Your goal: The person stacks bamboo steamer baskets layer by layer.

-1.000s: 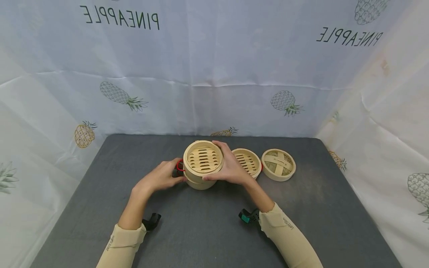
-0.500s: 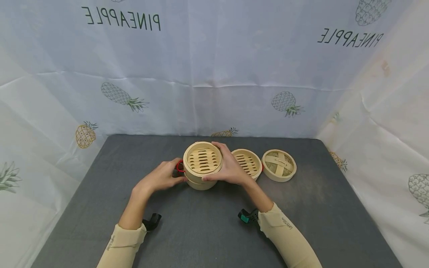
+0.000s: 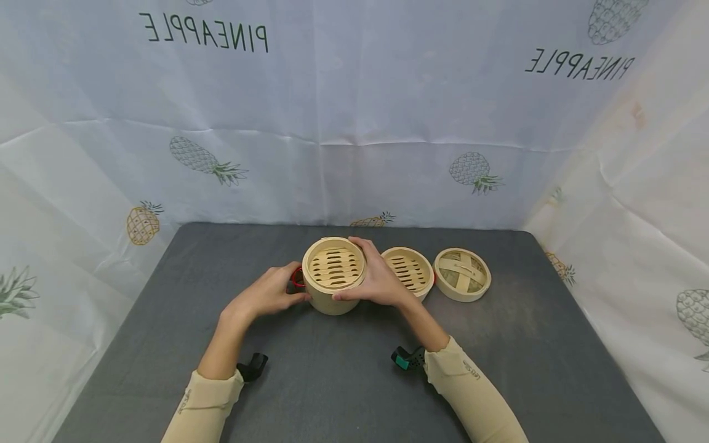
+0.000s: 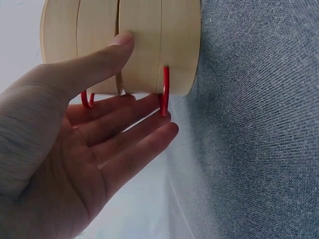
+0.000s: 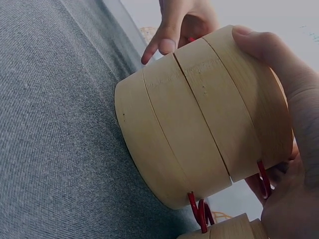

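Observation:
Two round bamboo steamer baskets stand stacked on the table, the slatted upper basket (image 3: 335, 267) over the lower basket (image 3: 332, 306). My right hand (image 3: 382, 280) grips the upper one from its right side, thumb at the front and fingers round the back. On the left, my left hand (image 3: 268, 292) touches the stack; its thumb rests by the dark seam between the baskets. Its other fingers stretch loosely behind, close to the red loops (image 4: 166, 89). In the right wrist view the rims meet along a thin seam (image 5: 202, 107). The lower basket's inside is hidden.
Another slatted steamer basket (image 3: 408, 271) sits just right of the stack, partly behind my right hand. Beside it lies a woven bamboo lid (image 3: 462, 275). The dark grey table (image 3: 332, 381) ends at a pineapple-print cloth (image 3: 354, 178) behind.
The upper basket has come down slightly with my right hand and now lines up with the lower one; the step between them has closed. My left hand has barely moved.

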A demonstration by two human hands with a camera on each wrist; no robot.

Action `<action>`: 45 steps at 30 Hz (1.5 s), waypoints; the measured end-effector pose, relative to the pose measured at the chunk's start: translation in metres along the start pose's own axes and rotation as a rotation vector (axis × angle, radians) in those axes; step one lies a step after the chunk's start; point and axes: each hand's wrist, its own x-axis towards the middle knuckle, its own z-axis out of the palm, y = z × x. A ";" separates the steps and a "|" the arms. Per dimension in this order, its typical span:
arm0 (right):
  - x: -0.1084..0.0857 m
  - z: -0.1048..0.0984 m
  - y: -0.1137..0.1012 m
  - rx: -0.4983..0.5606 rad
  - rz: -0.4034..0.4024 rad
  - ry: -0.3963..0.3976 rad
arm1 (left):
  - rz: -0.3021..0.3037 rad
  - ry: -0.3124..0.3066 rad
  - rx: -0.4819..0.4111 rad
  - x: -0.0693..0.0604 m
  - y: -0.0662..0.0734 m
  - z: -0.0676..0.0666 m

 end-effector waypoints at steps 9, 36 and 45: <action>0.001 -0.001 0.000 -0.016 0.016 0.007 | 0.002 -0.003 -0.004 0.002 0.001 -0.001; -0.002 0.002 -0.003 -0.067 0.058 -0.038 | 0.000 -0.009 -0.016 0.002 0.000 0.001; -0.006 0.000 -0.007 -0.101 0.077 -0.049 | 0.002 -0.006 -0.008 0.001 0.001 0.001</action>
